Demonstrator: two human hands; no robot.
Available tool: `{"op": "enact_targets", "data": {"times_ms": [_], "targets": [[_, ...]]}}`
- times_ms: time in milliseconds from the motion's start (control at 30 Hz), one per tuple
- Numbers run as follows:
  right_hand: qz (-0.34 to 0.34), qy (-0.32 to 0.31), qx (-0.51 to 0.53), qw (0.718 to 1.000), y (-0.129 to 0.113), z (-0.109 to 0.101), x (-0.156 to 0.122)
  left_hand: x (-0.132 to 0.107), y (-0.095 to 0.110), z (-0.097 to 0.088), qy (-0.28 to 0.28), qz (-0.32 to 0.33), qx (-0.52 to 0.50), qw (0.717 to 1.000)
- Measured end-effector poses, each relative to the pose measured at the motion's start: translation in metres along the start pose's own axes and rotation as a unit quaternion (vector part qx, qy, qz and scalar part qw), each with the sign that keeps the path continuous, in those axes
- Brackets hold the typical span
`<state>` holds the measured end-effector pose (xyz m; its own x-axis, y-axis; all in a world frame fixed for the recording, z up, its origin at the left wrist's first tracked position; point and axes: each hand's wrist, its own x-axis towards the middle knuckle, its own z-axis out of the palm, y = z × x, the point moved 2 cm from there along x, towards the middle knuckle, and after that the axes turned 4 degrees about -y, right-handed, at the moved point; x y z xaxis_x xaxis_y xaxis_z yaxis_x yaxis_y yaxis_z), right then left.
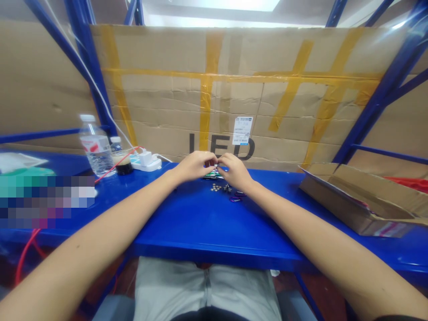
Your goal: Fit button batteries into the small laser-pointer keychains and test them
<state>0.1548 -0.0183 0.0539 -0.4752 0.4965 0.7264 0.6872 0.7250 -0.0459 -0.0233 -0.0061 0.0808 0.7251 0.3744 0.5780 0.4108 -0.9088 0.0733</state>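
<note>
My left hand point(196, 164) and my right hand point(234, 170) meet at the far middle of the blue table point(200, 223), fingers pinched together around a small metallic piece point(216, 166) that I cannot make out clearly. Just below the hands lie several small silver parts point(216, 187) and a purple clip point(236, 198) on the table. Something dark and green point(209, 177) lies under the hands, mostly hidden.
An open cardboard box point(361, 200) sits at the right. At the left stand a water bottle point(96, 149), a smaller dark bottle point(121, 160) and a white power strip point(146, 161) with a red cable. A taped cardboard wall point(234, 89) backs the table.
</note>
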Motion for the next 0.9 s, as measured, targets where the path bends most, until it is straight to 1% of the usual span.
{"op": "enact_targets", "data": {"times_ms": [133, 233, 333, 367, 433, 533, 633, 767, 900], "targets": [[0.006, -0.001, 0.0, 1.0, 0.001, -0.001, 0.0, -0.001, 0.004, -0.002, 0.009, -0.009, -0.018, 1.0], [0.017, -0.001, 0.004, 1.0, 0.001, -0.003, -0.001, -0.001, 0.008, -0.005, 0.058, 0.007, -0.017, 0.998], [0.028, -0.001, 0.002, 1.0, 0.002, -0.004, -0.001, 0.0, 0.013, -0.006, 0.11, 0.036, -0.046, 0.992], [0.03, -0.002, 0.001, 1.0, 0.002, -0.004, -0.001, 0.0, 0.015, -0.006, 0.112, 0.046, -0.059, 0.991], [0.031, -0.002, 0.003, 1.0, 0.003, -0.004, -0.001, 0.001, 0.018, -0.004, 0.097, 0.062, -0.073, 0.991], [0.028, -0.002, 0.008, 1.0, 0.002, -0.003, -0.001, 0.001, 0.018, 0.0, 0.058, 0.072, -0.065, 0.994], [0.025, -0.004, 0.008, 1.0, 0.002, -0.003, -0.001, 0.0, 0.016, 0.003, 0.044, 0.081, -0.056, 0.994], [0.031, -0.01, 0.01, 0.999, 0.001, -0.004, 0.0, 0.0, 0.013, 0.001, 0.062, 0.073, -0.044, 0.994], [0.042, -0.003, 0.023, 0.999, 0.003, -0.004, 0.0, 0.0, 0.006, -0.007, 0.095, 0.028, -0.01, 0.995]]}}
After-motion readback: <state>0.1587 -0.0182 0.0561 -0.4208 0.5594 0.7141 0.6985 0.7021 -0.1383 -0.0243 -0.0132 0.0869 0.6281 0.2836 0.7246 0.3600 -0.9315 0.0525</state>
